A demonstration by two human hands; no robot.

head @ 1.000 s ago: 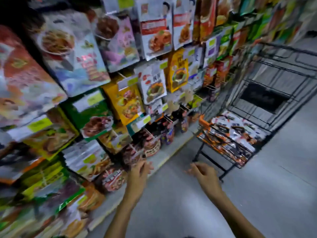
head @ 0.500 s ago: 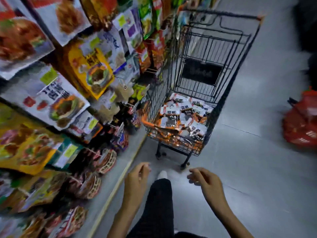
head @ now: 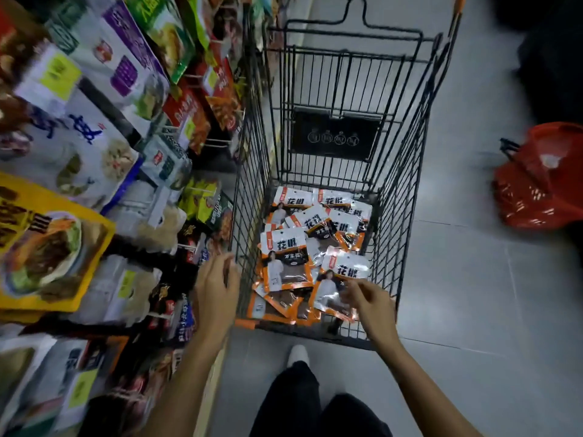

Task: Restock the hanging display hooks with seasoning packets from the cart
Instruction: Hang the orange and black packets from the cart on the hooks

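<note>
Several orange-and-white seasoning packets (head: 287,257) lie in a heap on the floor of the black wire cart (head: 407,197). My right hand (head: 370,302) reaches over the cart's near rim, its fingertips at the edge of the nearest packet (head: 342,272); no closed grip shows. My left hand (head: 217,288) is at the cart's near left corner with relaxed fingers by the wire wall, holding nothing. The hanging display (head: 189,127) of sauce and seasoning bags fills the left side, close against the cart.
A red shopping basket (head: 542,181) sits on the grey floor to the right of the cart. My dark trouser legs and a white shoe (head: 298,354) are just behind the cart. A dark shape fills the top right corner.
The view swung from the shelf down to the cart. Both hands moved forward; the right one now reaches over the rim onto the packets, the left one to the cart's corner.
</note>
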